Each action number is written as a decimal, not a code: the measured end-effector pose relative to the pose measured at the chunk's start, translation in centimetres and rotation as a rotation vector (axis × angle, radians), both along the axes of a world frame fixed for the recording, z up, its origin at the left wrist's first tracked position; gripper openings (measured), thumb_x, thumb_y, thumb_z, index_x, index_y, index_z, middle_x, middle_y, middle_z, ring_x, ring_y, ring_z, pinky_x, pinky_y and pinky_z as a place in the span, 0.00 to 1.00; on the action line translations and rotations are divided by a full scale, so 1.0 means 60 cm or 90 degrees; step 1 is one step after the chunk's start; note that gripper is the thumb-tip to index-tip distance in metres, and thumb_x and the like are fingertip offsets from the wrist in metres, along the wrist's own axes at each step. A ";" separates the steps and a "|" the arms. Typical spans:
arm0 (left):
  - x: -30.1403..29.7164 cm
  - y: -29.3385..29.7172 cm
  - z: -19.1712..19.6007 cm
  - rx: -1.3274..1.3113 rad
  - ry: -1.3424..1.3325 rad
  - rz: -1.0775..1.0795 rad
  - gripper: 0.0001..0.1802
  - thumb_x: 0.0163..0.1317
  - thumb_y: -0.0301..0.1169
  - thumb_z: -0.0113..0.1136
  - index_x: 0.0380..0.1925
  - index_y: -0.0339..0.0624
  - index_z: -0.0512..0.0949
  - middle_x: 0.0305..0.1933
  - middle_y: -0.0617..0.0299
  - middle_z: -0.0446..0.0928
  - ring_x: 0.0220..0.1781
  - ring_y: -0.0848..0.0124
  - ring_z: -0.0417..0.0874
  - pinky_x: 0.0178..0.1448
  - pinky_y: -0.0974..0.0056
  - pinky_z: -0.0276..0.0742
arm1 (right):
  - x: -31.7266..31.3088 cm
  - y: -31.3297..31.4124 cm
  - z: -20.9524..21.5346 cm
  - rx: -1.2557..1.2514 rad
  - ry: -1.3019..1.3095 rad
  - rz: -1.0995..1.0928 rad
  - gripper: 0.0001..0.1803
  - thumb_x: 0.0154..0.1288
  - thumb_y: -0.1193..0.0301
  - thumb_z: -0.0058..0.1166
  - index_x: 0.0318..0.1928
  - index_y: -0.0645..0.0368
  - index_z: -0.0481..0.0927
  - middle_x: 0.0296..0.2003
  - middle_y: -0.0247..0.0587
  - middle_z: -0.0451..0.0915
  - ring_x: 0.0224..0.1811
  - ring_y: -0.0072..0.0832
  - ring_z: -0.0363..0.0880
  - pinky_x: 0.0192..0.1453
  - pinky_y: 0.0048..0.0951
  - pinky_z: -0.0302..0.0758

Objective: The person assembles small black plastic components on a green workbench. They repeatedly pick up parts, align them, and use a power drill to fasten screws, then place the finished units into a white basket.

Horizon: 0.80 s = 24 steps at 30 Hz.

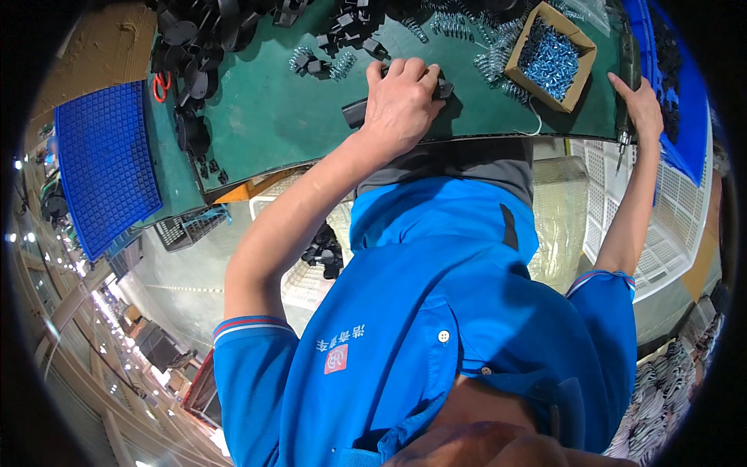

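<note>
Left hand (401, 101) on black part (356, 113)

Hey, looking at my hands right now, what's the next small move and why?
Probably bring the right hand with its electric screwdriver toward the black plastic part pinned under the left hand on the green mat; tool and part sit far apart.

The person is wearing a bright blue polo shirt (436, 311) with red-and-white striped sleeve cuffs (250, 323), white buttons (443, 336) and grey trousers (459, 167).
</note>
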<state>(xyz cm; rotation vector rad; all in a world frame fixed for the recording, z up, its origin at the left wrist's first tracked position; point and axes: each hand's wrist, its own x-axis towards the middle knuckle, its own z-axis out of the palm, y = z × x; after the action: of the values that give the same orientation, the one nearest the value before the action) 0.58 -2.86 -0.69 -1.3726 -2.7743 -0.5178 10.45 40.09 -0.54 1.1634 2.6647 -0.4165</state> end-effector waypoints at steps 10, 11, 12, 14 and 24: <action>0.004 -0.005 0.002 -0.047 -0.028 0.025 0.26 0.51 0.36 0.71 0.52 0.44 0.78 0.45 0.60 0.75 0.52 0.61 0.76 0.58 0.49 0.63 | -0.011 -0.221 0.107 -0.904 0.904 0.050 0.26 0.63 0.73 0.54 0.59 0.73 0.66 0.43 0.56 0.74 0.44 0.42 0.73 0.54 0.43 0.72; 0.004 -0.003 0.001 -0.049 -0.027 0.026 0.26 0.51 0.36 0.71 0.52 0.43 0.79 0.45 0.60 0.75 0.53 0.61 0.76 0.57 0.49 0.64 | -0.027 -0.253 0.119 -0.907 0.912 0.090 0.30 0.63 0.70 0.55 0.61 0.73 0.64 0.44 0.55 0.74 0.47 0.41 0.73 0.55 0.42 0.72; 0.002 -0.001 0.001 -0.048 -0.026 0.026 0.26 0.51 0.36 0.71 0.51 0.43 0.79 0.45 0.60 0.75 0.53 0.61 0.76 0.57 0.49 0.64 | -0.039 -0.289 0.123 -0.803 0.940 0.189 0.30 0.64 0.67 0.56 0.61 0.73 0.65 0.45 0.54 0.75 0.48 0.40 0.74 0.57 0.41 0.72; 0.000 0.003 0.002 -0.042 -0.029 0.019 0.25 0.51 0.36 0.71 0.51 0.44 0.79 0.45 0.60 0.75 0.53 0.61 0.76 0.57 0.49 0.64 | -0.066 -0.335 0.124 -0.728 0.965 0.203 0.28 0.66 0.67 0.54 0.61 0.71 0.67 0.44 0.51 0.75 0.46 0.37 0.75 0.54 0.39 0.75; 0.003 0.004 0.005 -0.045 -0.036 0.030 0.20 0.54 0.38 0.68 0.46 0.44 0.80 0.44 0.61 0.76 0.52 0.61 0.75 0.54 0.50 0.64 | -0.139 -0.454 0.114 -0.544 1.041 0.161 0.16 0.64 0.68 0.60 0.47 0.67 0.77 0.33 0.41 0.81 0.30 0.30 0.79 0.37 0.32 0.77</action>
<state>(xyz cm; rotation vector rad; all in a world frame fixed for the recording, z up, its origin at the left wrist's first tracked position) 0.74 -2.61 -0.42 -1.3212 -2.8898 -0.4689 2.09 12.87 6.33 0.0002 2.6402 -3.0002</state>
